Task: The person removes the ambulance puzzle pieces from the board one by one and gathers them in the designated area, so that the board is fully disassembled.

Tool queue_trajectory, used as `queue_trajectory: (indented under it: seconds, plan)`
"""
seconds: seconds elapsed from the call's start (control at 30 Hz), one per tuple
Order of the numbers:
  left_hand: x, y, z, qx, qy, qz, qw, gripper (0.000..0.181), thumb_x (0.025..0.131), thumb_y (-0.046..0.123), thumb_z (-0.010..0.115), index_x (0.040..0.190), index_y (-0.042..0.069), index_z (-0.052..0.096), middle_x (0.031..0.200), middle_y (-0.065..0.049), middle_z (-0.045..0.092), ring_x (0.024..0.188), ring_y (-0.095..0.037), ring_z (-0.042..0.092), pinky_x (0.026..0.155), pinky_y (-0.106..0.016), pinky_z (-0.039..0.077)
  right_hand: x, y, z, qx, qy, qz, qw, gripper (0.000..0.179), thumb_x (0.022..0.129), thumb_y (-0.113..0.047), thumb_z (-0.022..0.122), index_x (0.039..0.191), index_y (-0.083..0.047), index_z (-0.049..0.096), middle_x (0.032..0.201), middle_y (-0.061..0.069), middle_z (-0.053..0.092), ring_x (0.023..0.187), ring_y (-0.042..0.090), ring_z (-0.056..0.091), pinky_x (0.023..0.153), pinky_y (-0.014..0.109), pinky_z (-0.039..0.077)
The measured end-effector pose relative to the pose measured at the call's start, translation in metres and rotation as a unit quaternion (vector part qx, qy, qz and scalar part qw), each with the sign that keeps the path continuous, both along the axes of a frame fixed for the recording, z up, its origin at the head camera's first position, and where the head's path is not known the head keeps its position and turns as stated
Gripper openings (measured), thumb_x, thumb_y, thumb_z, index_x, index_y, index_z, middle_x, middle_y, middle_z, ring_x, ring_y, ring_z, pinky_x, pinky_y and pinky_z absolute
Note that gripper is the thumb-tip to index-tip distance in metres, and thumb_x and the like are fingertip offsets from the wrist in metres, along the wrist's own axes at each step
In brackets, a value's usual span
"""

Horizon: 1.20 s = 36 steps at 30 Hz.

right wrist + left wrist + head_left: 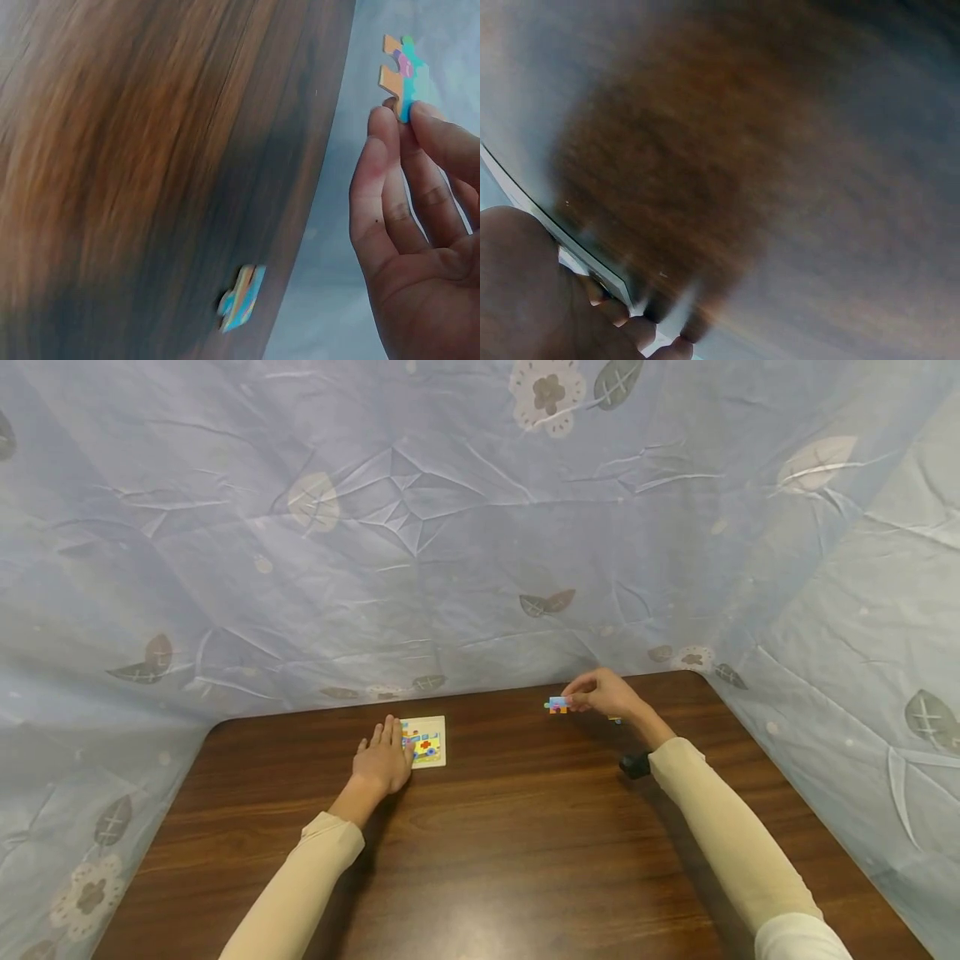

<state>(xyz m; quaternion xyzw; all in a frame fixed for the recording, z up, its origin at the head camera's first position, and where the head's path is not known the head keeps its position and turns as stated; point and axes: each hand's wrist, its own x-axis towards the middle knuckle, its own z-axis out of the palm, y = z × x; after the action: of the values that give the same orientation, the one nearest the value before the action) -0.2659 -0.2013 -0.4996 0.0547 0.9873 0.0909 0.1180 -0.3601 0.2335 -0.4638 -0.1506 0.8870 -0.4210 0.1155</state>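
Observation:
My left hand (381, 762) lies with straight fingers over the left part of a small puzzle board (442, 745), which has a pale border and a colourful vehicle picture with a red cross. That side of the picture is hidden beneath the hand. In the left wrist view, fingertips (639, 330) show along the board's edge (592, 262). Toward the table's back right, my right hand (603, 695) pinches a jigsaw piece (558, 704) between thumb and fingers. The piece (405, 75) is blue, orange and purple and is held up off the table.
A second jigsaw piece (244, 298) lies on the brown wooden table (510, 827), partly hidden below the right hand in the head view. A black device (636, 766) sits at the right wrist. Patterned fabric (450, 568) hangs behind the table and along its sides.

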Motion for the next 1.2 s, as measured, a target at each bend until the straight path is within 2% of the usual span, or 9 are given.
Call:
queue_trajectory:
  seconds: [0.13, 0.2, 0.5, 0.7, 0.87, 1.03, 1.2]
  plan:
    - [0.0, -0.001, -0.001, 0.003, 0.004, 0.0, 1.0, 0.069, 0.115, 0.04, 0.021, 0.167, -0.004, 0.008, 0.176, -0.024, 0.005, 0.164, -0.045, 0.013, 0.132, -0.065, 0.017, 0.001, 0.016, -0.004, 0.008, -0.006, -0.011, 0.9999, 0.019, 0.101, -0.015, 0.071, 0.114, -0.003, 0.079, 0.105, 0.018, 0.08, 0.098, 0.032, 0.078, 0.09, 0.047, 0.065]
    - [0.005, 0.003, 0.006, -0.001, -0.002, 0.001, 1.0, 0.068, 0.115, 0.037, 0.022, 0.167, -0.005, 0.007, 0.176, -0.023, 0.004, 0.164, -0.044, 0.011, 0.133, -0.064, 0.014, 0.001, 0.024, -0.007, 0.016, -0.01, -0.014, 0.9997, 0.02, 0.102, -0.014, 0.07, 0.114, -0.001, 0.079, 0.105, 0.019, 0.08, 0.097, 0.032, 0.077, 0.088, 0.045, 0.066]
    - [0.004, 0.003, 0.005, -0.007, 0.005, 0.003, 1.0, 0.069, 0.116, 0.039, 0.023, 0.167, -0.004, 0.007, 0.177, -0.022, 0.005, 0.164, -0.043, 0.013, 0.133, -0.064, 0.016, 0.003, 0.042, -0.019, 0.028, -0.024, -0.022, 0.9991, 0.018, 0.101, -0.007, 0.068, 0.112, 0.002, 0.079, 0.102, 0.019, 0.08, 0.089, 0.024, 0.076, 0.082, 0.037, 0.066]
    - [0.005, 0.005, 0.005, -0.003, 0.007, 0.003, 1.0, 0.069, 0.115, 0.038, 0.024, 0.166, -0.005, 0.009, 0.176, -0.024, 0.006, 0.164, -0.045, 0.014, 0.132, -0.065, 0.016, 0.005, 0.041, -0.014, 0.054, -0.009, -0.038, 0.9978, 0.018, 0.1, -0.002, 0.063, 0.107, 0.004, 0.078, 0.099, 0.02, 0.079, 0.086, 0.022, 0.074, 0.078, 0.035, 0.065]
    - [0.004, 0.003, 0.001, -0.006, 0.011, -0.001, 0.9999, 0.068, 0.115, 0.038, 0.023, 0.166, -0.005, 0.01, 0.176, -0.024, 0.007, 0.163, -0.046, 0.014, 0.132, -0.065, 0.017, 0.004, 0.038, -0.012, 0.103, 0.008, -0.047, 0.9935, 0.018, 0.098, -0.001, 0.061, 0.096, 0.002, 0.079, 0.092, 0.016, 0.078, 0.078, 0.018, 0.069, 0.067, 0.028, 0.059]
    - [0.004, 0.002, 0.0, -0.012, 0.01, 0.0, 0.9999, 0.069, 0.115, 0.04, 0.022, 0.167, -0.005, 0.008, 0.177, -0.022, 0.006, 0.164, -0.044, 0.013, 0.133, -0.064, 0.016, 0.002, 0.033, -0.012, 0.135, 0.007, -0.041, 0.99, 0.021, 0.096, 0.001, 0.058, 0.092, 0.0, 0.078, 0.09, 0.012, 0.076, 0.074, 0.017, 0.061, 0.063, 0.027, 0.051]
    - [0.005, 0.003, 0.001, -0.012, 0.015, 0.001, 0.9998, 0.069, 0.115, 0.039, 0.023, 0.166, -0.005, 0.009, 0.176, -0.023, 0.007, 0.164, -0.044, 0.014, 0.132, -0.065, 0.017, 0.001, 0.028, -0.012, 0.151, 0.014, -0.035, 0.9879, 0.019, 0.096, 0.002, 0.059, 0.092, -0.001, 0.078, 0.089, 0.012, 0.074, 0.072, 0.017, 0.059, 0.062, 0.027, 0.05]
